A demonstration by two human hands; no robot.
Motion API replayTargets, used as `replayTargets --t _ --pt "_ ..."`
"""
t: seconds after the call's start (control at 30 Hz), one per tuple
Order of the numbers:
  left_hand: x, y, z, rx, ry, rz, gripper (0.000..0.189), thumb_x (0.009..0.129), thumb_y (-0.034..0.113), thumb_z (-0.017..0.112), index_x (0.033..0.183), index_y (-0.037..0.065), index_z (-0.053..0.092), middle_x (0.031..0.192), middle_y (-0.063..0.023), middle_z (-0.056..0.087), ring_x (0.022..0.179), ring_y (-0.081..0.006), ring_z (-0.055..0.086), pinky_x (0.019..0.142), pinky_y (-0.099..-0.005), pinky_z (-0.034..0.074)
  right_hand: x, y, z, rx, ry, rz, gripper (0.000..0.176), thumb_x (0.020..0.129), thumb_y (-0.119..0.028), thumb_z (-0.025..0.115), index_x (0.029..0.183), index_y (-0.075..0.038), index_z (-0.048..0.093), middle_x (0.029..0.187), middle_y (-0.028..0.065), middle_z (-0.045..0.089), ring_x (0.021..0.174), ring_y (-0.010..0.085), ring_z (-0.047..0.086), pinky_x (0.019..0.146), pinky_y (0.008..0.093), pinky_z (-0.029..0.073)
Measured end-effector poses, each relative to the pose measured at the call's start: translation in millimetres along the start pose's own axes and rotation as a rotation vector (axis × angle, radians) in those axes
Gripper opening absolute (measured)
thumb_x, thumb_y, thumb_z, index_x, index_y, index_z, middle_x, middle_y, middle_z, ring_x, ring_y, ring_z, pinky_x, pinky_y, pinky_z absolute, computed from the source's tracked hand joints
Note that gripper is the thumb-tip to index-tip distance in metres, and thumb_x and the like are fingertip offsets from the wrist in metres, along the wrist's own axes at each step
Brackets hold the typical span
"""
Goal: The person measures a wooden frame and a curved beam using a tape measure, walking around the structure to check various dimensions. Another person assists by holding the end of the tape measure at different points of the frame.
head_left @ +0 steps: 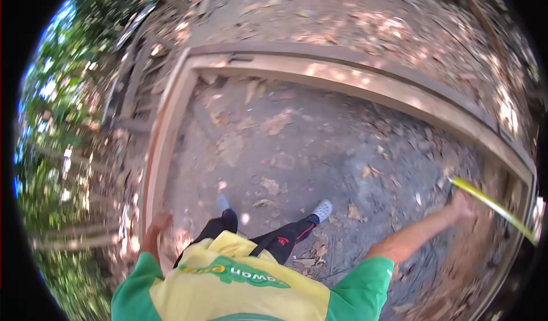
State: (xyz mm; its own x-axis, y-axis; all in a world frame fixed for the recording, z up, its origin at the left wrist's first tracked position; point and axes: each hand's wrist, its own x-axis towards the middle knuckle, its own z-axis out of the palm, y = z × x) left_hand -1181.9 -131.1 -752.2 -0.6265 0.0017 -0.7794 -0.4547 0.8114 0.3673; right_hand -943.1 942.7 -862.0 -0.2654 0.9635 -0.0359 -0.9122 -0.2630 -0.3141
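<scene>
A large rectangular wooden frame [342, 79] surrounds me, its beams raised above the ground. At the left beam is my left hand [161, 222], its fingers bent over the inner edge of the wood. My right hand [464, 206] is stretched out to the right side, closed at a yellow measuring tape [495, 206]. The tape's strip runs from just above that hand down to the right, across the right end of the frame. Blur hides the exact finger grip and the tape's case cannot be made out.
Bare earth [319, 144] with dry leaves lies inside the frame, where my shoes [323, 210] stand. Wooden pieces [134, 87] lie beyond the left beam, with green foliage [63, 93] farther left. Leaf litter [422, 30] covers the ground past the far beam.
</scene>
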Motion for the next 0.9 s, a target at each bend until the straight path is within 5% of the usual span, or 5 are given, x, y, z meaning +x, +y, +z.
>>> replayTargets --t 0.13,0.33,0.53,0.63,0.9 --pt "-27.7 103.5 28.0 -0.149 0.348 -0.299 0.038 0.081 0.036 0.059 0.099 0.003 0.059 0.084 -0.0084 0.061 0.069 -0.0179 0.06 0.057 -0.031 0.045 79.3 -39.7 -4.8 -0.076 -0.077 0.129 0.027 0.089 -0.024 0.04 0.072 -0.004 0.04 0.065 0.0045 0.039 0.058 0.0167 0.04 0.054 0.03 0.037" --pt "5.1 30.2 27.5 -0.35 0.138 -0.307 0.041 0.08 0.039 0.061 0.105 0.006 0.057 0.087 -0.0077 0.06 0.073 -0.0192 0.061 0.058 -0.0332 0.047 65.2 30.2 16.5 -1.035 0.498 -0.286 0.008 0.081 -0.011 0.052 0.081 -0.003 0.053 0.07 0.0056 0.05 0.061 0.0194 0.048 0.055 0.0331 0.041" --pt "40.1 -104.9 -5.7 -0.516 0.136 -0.439 0.038 0.079 0.034 0.061 0.105 0.006 0.059 0.085 -0.0087 0.062 0.069 -0.0219 0.061 0.058 -0.0377 0.048 -77.1 61.1 140.8 -2.555 0.347 -0.108 0.026 0.069 -0.022 0.071 0.091 -0.007 0.066 0.08 0.0122 0.066 0.067 0.0262 0.06 0.064 0.0438 0.049" --pt "80.4 -178.1 -56.8 -0.381 0.151 -0.292 0.034 0.078 0.03 0.06 0.102 0.005 0.06 0.082 -0.0086 0.062 0.067 -0.0212 0.06 0.057 -0.0363 0.048 -105.2 122.5 175.0 -2.411 0.59 0.244 0.031 0.07 -0.025 0.07 0.089 -0.001 0.065 0.079 0.0133 0.066 0.063 0.0254 0.06 0.059 0.0413 0.05" --pt "112.3 -257.7 -202.4 -0.843 0.506 -0.286 0.036 0.076 0.031 0.062 0.088 -0.003 0.063 0.073 -0.0076 0.062 0.062 -0.0162 0.058 0.055 -0.0302 0.047 -310.9 335.1 236.1 -1.352 0.34 0.126 0.03 0.083 -0.032 0.061 0.094 -0.003 0.062 0.079 0.0076 0.061 0.062 0.0194 0.055 0.052 0.0303 0.045"
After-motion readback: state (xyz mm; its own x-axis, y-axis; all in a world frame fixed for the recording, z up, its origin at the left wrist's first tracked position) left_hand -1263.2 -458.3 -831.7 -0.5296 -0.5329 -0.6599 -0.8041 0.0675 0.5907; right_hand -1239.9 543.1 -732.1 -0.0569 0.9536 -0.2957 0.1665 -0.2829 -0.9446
